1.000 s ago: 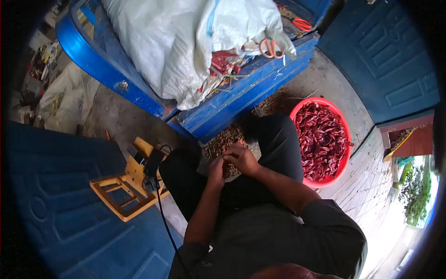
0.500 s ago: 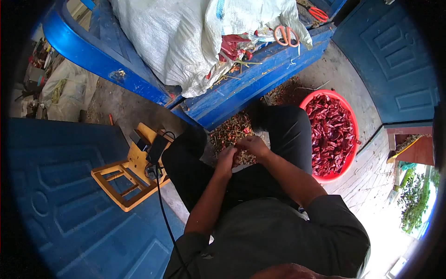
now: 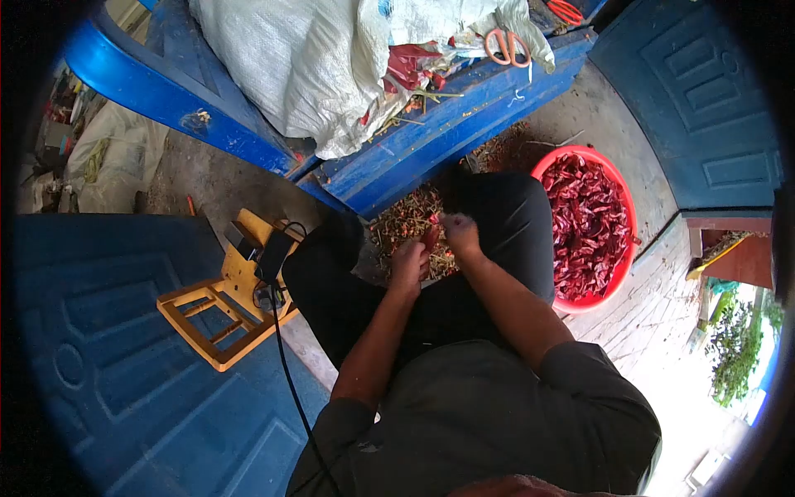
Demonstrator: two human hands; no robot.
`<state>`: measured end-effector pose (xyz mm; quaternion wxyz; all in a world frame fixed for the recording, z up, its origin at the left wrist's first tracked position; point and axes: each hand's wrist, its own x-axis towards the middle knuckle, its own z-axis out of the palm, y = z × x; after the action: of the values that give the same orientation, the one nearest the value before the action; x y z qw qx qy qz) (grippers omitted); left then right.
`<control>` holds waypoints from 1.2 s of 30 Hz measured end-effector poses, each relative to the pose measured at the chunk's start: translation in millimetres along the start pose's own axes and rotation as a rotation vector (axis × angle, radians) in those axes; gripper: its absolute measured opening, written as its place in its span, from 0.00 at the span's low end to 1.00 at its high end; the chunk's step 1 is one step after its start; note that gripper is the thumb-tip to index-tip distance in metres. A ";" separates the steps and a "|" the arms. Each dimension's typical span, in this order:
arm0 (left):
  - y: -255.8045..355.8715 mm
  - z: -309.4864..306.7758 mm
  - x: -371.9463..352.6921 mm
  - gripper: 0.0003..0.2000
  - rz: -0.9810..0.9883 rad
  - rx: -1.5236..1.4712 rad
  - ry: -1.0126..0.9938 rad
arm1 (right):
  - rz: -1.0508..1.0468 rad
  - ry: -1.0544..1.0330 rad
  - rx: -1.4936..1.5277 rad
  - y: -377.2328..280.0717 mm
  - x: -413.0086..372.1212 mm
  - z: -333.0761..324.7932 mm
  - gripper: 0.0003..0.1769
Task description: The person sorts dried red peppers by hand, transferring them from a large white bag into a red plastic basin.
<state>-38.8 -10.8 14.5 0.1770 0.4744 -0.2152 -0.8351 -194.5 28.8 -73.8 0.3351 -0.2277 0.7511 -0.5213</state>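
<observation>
Between my knees, my left hand (image 3: pixel 409 265) is closed around a dried red chili pepper (image 3: pixel 431 238), whose upper end sticks out past the fingers. Just to its right and a little higher, my right hand (image 3: pixel 460 235) has its fingers pressed together. Motion softens its outline, and what it pinches, if anything, is too small to make out. A small gap separates the two hands. Under them, the floor is covered by a pile of stems and red chili scraps (image 3: pixel 407 217).
To my right stands a red basin (image 3: pixel 631 207) filled with dried red chilies (image 3: pixel 586 228). In front, a blue truck bed (image 3: pixel 464 124) bears a white woven sack (image 3: pixel 290 66) and orange-handled scissors (image 3: pixel 507 48). At left are a wooden folding stool (image 3: pixel 217 327) and a black cable (image 3: pixel 286 364).
My hands were together and have moved apart, the right one up and to the right. The chili in my left hand now shows. The view has shifted slightly.
</observation>
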 end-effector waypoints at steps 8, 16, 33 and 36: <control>14.6 -20.4 -18.8 0.06 0.026 -0.043 0.069 | 0.154 -0.215 0.079 -34.1 -2.8 -15.7 0.15; 10.0 -22.6 -20.4 0.05 0.059 0.002 0.041 | 0.173 -0.562 0.227 -94.3 -44.7 -15.9 0.24; -2.2 -7.4 -8.8 0.08 0.008 0.136 -0.072 | -0.448 0.527 -0.638 -163.8 -37.2 -251.3 0.17; -3.6 -9.2 -12.9 0.08 -0.013 0.154 -0.091 | -0.465 0.275 -0.337 -203.6 -12.0 -178.6 0.17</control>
<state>-24.8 -3.1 17.7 0.1247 0.4493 -0.2838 -0.8379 -320.2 77.9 161.3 0.0598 -0.3731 0.7929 -0.4781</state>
